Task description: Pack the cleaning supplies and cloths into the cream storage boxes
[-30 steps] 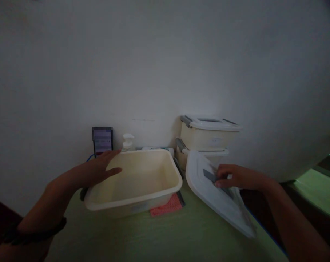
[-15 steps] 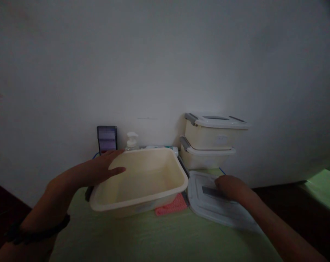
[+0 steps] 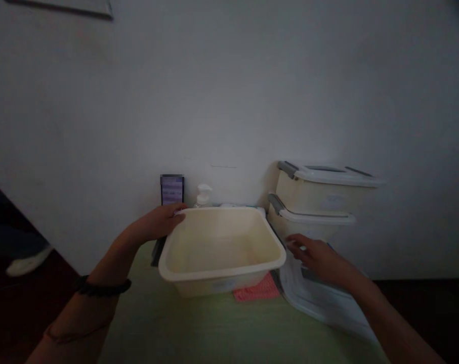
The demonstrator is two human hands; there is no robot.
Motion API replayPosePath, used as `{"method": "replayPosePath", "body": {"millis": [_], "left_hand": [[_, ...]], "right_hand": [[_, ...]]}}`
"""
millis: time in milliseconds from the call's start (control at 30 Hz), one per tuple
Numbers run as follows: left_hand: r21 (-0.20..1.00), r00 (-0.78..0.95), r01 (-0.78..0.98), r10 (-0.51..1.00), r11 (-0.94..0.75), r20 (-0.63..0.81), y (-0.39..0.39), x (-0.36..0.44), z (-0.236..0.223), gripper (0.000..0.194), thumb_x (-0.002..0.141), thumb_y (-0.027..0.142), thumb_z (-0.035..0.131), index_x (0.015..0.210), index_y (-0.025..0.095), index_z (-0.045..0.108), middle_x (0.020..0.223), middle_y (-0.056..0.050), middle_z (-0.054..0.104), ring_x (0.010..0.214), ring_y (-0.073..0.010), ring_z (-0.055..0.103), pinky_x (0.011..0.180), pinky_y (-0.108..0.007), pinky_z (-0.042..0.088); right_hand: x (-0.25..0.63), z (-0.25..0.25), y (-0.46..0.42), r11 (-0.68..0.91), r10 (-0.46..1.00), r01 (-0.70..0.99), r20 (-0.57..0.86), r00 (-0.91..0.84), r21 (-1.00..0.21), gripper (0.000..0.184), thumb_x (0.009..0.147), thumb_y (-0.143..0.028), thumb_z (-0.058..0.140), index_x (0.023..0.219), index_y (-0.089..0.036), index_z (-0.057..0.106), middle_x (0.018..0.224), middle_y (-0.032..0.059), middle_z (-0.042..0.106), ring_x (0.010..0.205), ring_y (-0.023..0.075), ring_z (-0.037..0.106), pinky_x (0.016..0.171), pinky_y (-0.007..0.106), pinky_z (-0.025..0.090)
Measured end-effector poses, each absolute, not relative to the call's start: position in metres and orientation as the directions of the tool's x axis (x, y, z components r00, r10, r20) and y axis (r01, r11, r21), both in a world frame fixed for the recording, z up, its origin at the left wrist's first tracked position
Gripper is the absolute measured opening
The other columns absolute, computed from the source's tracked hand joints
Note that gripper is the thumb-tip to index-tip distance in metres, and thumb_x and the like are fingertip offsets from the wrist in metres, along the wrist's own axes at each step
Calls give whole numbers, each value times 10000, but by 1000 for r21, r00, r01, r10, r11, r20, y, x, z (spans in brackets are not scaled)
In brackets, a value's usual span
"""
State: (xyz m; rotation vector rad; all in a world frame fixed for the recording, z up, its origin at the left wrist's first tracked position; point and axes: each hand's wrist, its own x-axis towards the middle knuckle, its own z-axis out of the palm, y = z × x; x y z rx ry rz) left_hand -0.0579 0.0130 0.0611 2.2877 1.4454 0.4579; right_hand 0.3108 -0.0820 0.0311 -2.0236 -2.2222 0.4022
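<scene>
A cream plastic tub (image 3: 221, 250) stands open on a green table (image 3: 199, 328). My left hand (image 3: 159, 222) rests on the tub's far left corner, fingers curled over the rim. My right hand (image 3: 316, 255) hovers with fingers spread just right of the tub's right rim, above a white lid (image 3: 328, 303) that lies flat on the table. The lid's grey handle strip is partly hidden under the hand.
Two lidded cream containers (image 3: 320, 202) are stacked against the white wall at the right. A pump bottle (image 3: 203, 195) and a phone (image 3: 172, 189) stand behind the tub. A red cloth (image 3: 257, 292) lies under the tub's front right corner. The table edge drops off at the left.
My right hand laid the tilted lid flat on the table, let it go and moved left toward the tub. My left hand shifted from the tub's rim side to its far corner.
</scene>
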Motion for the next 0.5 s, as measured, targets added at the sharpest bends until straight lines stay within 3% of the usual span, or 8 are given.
{"method": "replayPosePath", "body": {"millis": [33,67,133,200,267,400,500], "left_hand": [[526,406,761,911,-379,70,11,-58,63,474,815,377,371,1132,105,595,1116,-138,667,987,-266,635,837,-344,497],[563,392,743,917,-361,72,10,-58,65,469,813,388,382,1124,112,599,1104,-133,673,967,-265,640,813,-338,504],[647,348,702,936,-299,55,5,-61,70,465,808,405,412,1124,119,597,1069,-127,686,911,-260,655,754,-326,517],[724,275,654,960,-220,44,-1,-64,75,471,802,421,447,1136,120,587,1017,-121,701,852,-251,664,700,-313,521],[783,194,601,979,-163,55,-5,-67,80,470,798,435,483,1135,126,590,951,-105,714,795,-238,667,655,-300,517],[859,102,493,990,-136,98,-8,-67,88,392,773,438,560,1037,163,652,819,-58,719,689,-205,657,581,-270,493],[938,-8,325,992,-119,128,-5,-67,93,351,734,423,615,978,176,667,767,-37,708,633,-183,639,544,-254,483]], "right_hand": [[298,38,-76,98,990,932,-62,-127,-349,442,956,-367,175,1235,-207,477,1058,85,677,855,177,675,740,306,529],[285,45,-70,107,992,838,-4,-129,-534,472,951,-414,169,1230,-195,480,1060,96,671,855,193,672,713,325,542],[264,60,-60,178,984,677,132,-120,-714,505,931,-495,209,1151,-199,554,1101,96,661,998,223,628,833,376,512],[252,74,-53,203,977,602,200,-72,-772,484,906,-525,289,1168,-228,568,1156,81,644,1111,240,568,935,404,454],[248,84,-48,180,982,585,176,-66,-791,488,864,-524,414,1238,-233,530,1176,86,633,1102,253,573,912,401,470],[248,87,-42,226,973,537,165,-159,-813,549,811,-471,544,1298,-225,485,1106,86,648,894,218,638,714,338,532],[244,83,-39,256,966,450,247,-79,-856,558,793,-432,570,1304,-222,491,860,38,681,679,162,622,564,282,502]]}}
